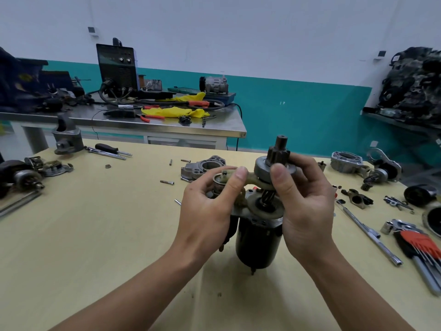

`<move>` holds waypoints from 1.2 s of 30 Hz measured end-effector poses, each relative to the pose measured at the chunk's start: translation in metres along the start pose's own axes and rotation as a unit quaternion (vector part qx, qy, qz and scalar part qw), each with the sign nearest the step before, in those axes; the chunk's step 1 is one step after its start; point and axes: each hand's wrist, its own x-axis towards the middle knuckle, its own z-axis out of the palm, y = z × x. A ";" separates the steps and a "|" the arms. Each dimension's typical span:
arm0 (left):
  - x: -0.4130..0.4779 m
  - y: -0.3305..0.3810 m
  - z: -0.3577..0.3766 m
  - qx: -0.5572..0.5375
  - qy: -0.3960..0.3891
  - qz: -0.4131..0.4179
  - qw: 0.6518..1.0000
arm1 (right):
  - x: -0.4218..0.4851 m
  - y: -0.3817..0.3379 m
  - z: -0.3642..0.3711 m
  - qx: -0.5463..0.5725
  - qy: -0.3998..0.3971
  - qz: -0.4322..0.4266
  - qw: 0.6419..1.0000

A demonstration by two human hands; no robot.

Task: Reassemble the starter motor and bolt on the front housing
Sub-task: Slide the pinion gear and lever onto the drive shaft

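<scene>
Held upright over the workbench (95,223), the starter motor (257,237) is only half rebuilt: the right hand (307,206) pinches the pinion drive (274,163), the left hand (210,206) grips the shift fork (253,179), and the front housing (202,168) lies unbolted behind, loose bolts (167,182) nearby.

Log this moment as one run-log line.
step: fitting pinion drive and fork lever onto motor body | left hand: on lever | right hand: holding drive | front housing: on table, unfitted
</scene>
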 end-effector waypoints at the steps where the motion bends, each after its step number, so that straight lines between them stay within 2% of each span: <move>1: 0.000 0.000 0.000 0.002 0.001 0.001 1.000 | -0.002 0.001 0.001 -0.018 0.015 -0.010 1.000; 3: -0.001 0.000 0.000 0.011 0.008 0.004 1.000 | -0.006 0.003 0.003 -0.036 0.039 -0.015 0.998; 7: 0.000 -0.002 0.002 0.024 0.005 0.001 1.000 | -0.008 0.003 0.000 -0.003 0.046 0.016 0.999; 10: 0.000 -0.002 0.002 0.023 0.009 -0.002 1.000 | -0.007 0.005 -0.003 0.022 0.032 0.022 0.999; 16: 0.002 -0.006 -0.002 0.006 0.007 -0.015 1.000 | -0.010 0.009 -0.007 -0.020 -0.009 0.046 0.999; 19: 0.003 -0.006 -0.003 0.003 0.002 -0.014 1.000 | -0.012 0.011 -0.008 -0.006 -0.016 0.057 0.998; 27: 0.003 -0.003 -0.003 0.021 0.000 -0.023 1.000 | -0.014 0.012 -0.007 0.018 -0.039 0.153 0.987; 33: 0.007 0.000 -0.001 0.017 0.016 -0.051 0.998 | -0.015 0.012 -0.006 0.009 -0.038 0.168 0.985; 36: 0.007 -0.001 -0.002 0.014 0.020 -0.059 0.998 | -0.017 0.013 -0.006 0.016 -0.070 0.175 0.982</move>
